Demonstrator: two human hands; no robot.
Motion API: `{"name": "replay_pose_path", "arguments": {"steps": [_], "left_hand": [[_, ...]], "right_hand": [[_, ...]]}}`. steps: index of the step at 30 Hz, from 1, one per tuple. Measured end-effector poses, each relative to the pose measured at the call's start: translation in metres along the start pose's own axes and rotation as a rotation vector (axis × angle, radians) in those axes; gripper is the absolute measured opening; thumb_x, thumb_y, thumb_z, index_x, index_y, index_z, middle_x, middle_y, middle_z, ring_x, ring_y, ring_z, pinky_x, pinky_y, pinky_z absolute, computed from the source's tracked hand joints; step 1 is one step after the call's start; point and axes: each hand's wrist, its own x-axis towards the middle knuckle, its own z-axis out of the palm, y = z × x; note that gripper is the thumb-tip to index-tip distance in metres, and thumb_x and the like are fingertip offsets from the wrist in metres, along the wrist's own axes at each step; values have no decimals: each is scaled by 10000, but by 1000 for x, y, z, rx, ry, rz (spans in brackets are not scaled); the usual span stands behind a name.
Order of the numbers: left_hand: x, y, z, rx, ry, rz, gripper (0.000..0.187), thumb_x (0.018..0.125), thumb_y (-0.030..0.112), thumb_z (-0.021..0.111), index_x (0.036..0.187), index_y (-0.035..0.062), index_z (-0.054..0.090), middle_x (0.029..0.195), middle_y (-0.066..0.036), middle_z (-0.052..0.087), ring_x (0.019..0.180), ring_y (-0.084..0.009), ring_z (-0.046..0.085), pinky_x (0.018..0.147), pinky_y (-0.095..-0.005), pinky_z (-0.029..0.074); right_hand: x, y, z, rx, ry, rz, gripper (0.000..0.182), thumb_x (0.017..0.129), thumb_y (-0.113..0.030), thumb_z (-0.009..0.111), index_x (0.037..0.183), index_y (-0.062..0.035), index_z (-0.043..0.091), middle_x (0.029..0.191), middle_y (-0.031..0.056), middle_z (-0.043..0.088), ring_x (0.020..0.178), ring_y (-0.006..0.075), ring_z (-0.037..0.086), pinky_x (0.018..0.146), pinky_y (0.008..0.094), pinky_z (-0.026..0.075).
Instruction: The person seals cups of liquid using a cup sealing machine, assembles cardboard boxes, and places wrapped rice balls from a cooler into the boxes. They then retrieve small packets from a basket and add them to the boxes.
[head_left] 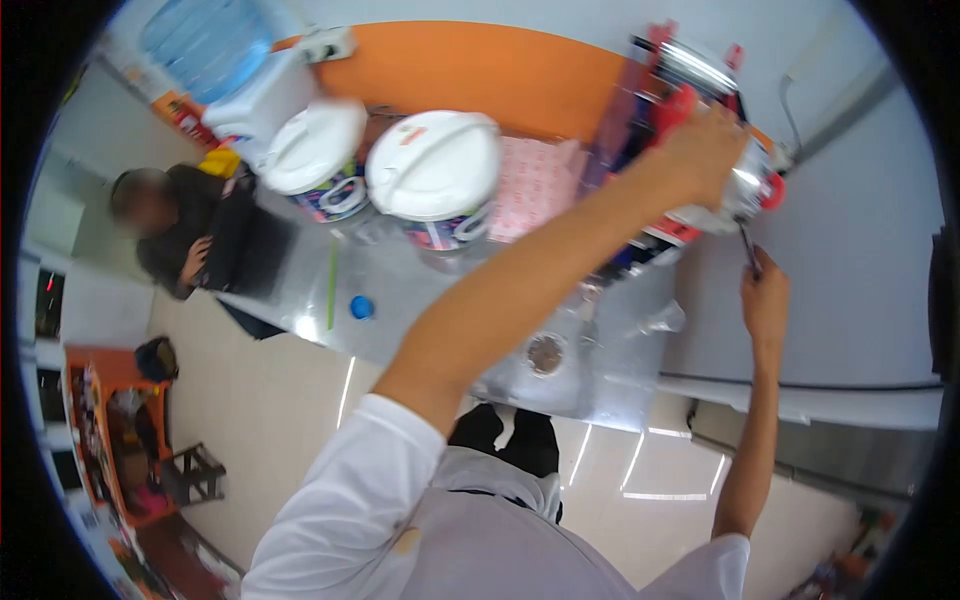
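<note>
My left hand reaches across to the upper right, with its fingers bent over a silver and red machine that stands by the wall. Just below it, my right hand is closed round the end of a thin dark tool, whose far tip reaches the lower edge of the machine. What lies under my left fingers is hidden. Nearer me on the metal table sits a small round clear container with brown contents. Clear plastic lies at the table's right edge.
Two white-lidded buckets stand along the back beside a pink patterned packet. A blue cap and green strip lie left. Another person is at the far left, near a water dispenser. A grey panel bounds the right.
</note>
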Motion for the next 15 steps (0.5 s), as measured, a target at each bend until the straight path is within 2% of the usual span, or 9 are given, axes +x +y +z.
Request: {"name": "replay_pose_path", "arguments": {"steps": [3,4,5,6,7,9,10,12,15], "left_hand": [[4,-2,17,-83,124,-11,856,523,369,902,1211,-42,600,1197,-223,611,1204,-359,527,1019,-456,442],[9,-1,19,-90,56,-38,889,484,406,943,1176,-48,618,1226,-213,592,1219,-353,524,1081,-446,396],[10,-1,27,-41,94,-27,877,480,411,940,1161,-50,637,1233,-216,592,1237,-350,510,1102,-456,375],[15,0,25,-104,21,-86,890,481,426,936,1174,-52,645,1256,-216,586,1262,-348,491,1129,-469,344],[18,2,22,-5,-37,-77,965,480,449,919,1227,-67,593,1226,-214,598,1225,-365,519,1103,-454,374],[23,-3,47,63,53,-48,1106,520,509,883,1372,-85,503,1408,-259,490,1349,-419,422,1186,-515,254],[23,-3,57,80,107,-45,1112,512,513,885,1377,-73,506,1444,-266,460,1387,-430,379,1203,-540,211],[29,-5,70,55,112,-57,1108,521,519,881,1385,-64,504,1464,-269,445,1409,-441,353,1211,-545,197],[31,-4,61,1,-21,-82,1163,518,461,900,1433,-85,434,1488,-293,400,1441,-464,302,1236,-543,145]], "right_hand": [[7,28,14,17,28,-70,443,853,14,523,1283,46,623,1061,337,670,1018,475,662,880,467,516],[7,33,16,-22,40,-103,444,858,28,514,1290,64,614,1119,333,669,1081,450,661,936,459,501],[9,43,20,-30,68,-144,439,870,36,514,1298,80,600,1133,340,664,1092,450,659,954,450,499],[13,60,27,2,61,-152,433,877,33,518,1301,85,595,1133,344,662,1088,447,662,951,450,500],[18,66,32,26,56,-155,428,885,30,523,1303,90,591,1133,348,659,1084,444,665,947,450,500],[11,23,12,-51,-72,-17,431,893,37,523,1316,94,579,1157,339,659,1093,444,660,960,450,496],[13,25,14,-30,-69,-40,434,896,44,517,1323,100,571,1182,335,653,1114,442,651,970,449,491],[20,48,23,-36,-50,-100,444,897,62,504,1336,109,556,1235,331,634,1159,438,628,991,446,482],[28,73,37,-33,-2,-155,457,893,74,504,1347,108,547,1292,322,611,1206,436,601,1017,437,470]]}}
